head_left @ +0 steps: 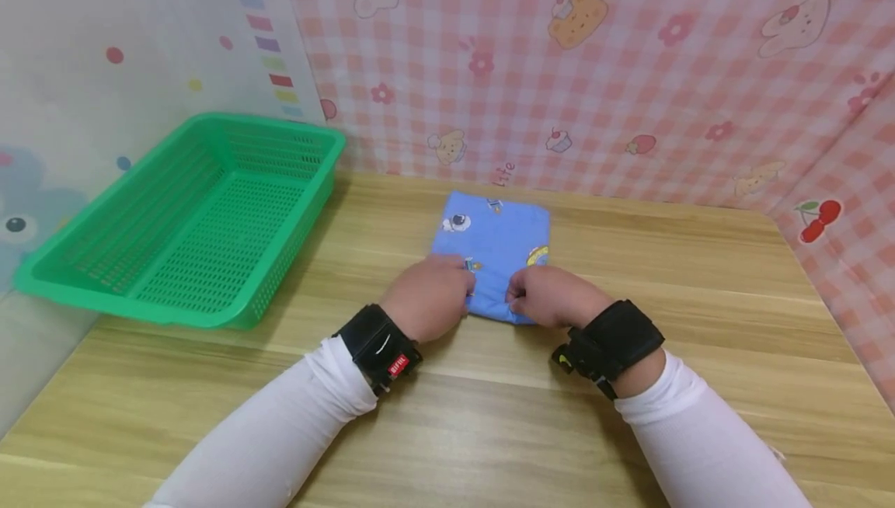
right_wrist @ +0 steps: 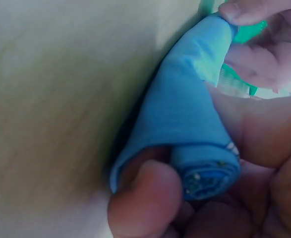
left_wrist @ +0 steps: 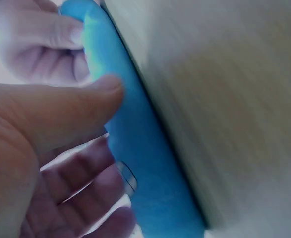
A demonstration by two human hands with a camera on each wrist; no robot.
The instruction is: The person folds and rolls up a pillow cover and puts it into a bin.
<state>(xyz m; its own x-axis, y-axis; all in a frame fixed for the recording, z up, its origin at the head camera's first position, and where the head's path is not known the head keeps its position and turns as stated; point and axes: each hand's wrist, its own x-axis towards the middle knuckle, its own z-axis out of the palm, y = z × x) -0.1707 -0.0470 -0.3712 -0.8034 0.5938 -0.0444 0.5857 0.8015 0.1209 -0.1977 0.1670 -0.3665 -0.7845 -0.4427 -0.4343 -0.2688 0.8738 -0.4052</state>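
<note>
A folded blue cloth (head_left: 492,232) printed with small cartoon figures, one like an astronaut, lies flat on the table. Its near edge is bunched or rolled between the two hands. The left hand (head_left: 432,294) pinches that edge toward its left, thumb on the near side and fingers behind the cloth (left_wrist: 140,144) in the left wrist view. At the near right corner, the right hand (head_left: 555,296) grips the edge. A fingertip of it sits under a loose flap, beside a tight spiral roll of cloth (right_wrist: 204,171) in the right wrist view.
An open green plastic basket (head_left: 210,240) with slotted walls stands on the left of the wooden table (head_left: 447,430). Behind is a pink checked wall covering (head_left: 447,42), and another wall closes the right side. Both wrists wear black straps (head_left: 622,341).
</note>
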